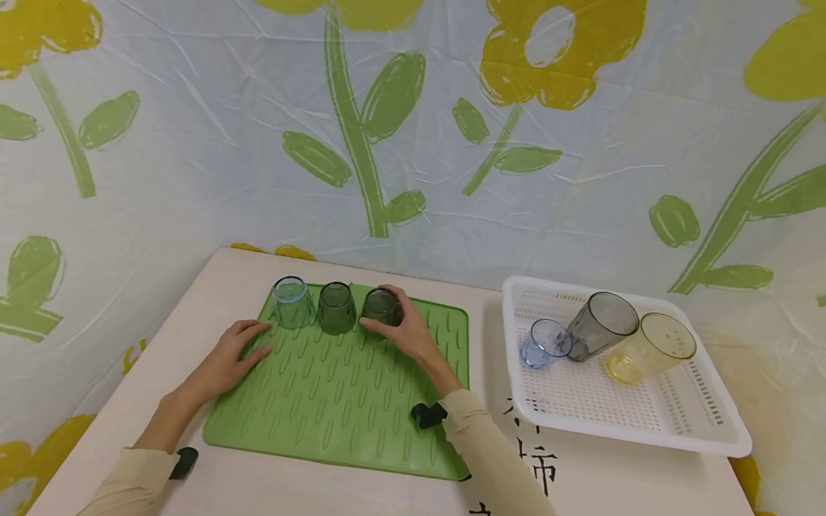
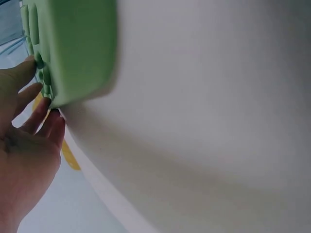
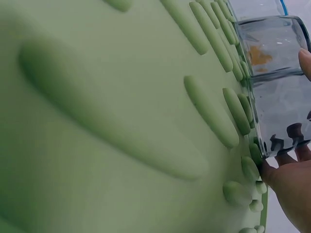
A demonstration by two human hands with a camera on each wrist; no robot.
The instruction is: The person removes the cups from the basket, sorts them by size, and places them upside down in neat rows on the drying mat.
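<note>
A green ridged drying mat lies on the table. Along its back edge stand a blue-tinted glass and, beside it, a dark grey glass. My right hand is curled round another grey glass, to the right of these two; in the right wrist view the held glass stands right at the mat's ridges. With fingers loosely bent, my left hand rests at the mat's left edge, close to the blue-tinted glass. The left wrist view shows its fingertips at the mat's corner.
A white perforated plastic basket stands on the right of the table. In it are a small blue glass, a grey glass and a yellow glass, all leaning. A flower-patterned curtain hangs behind the table.
</note>
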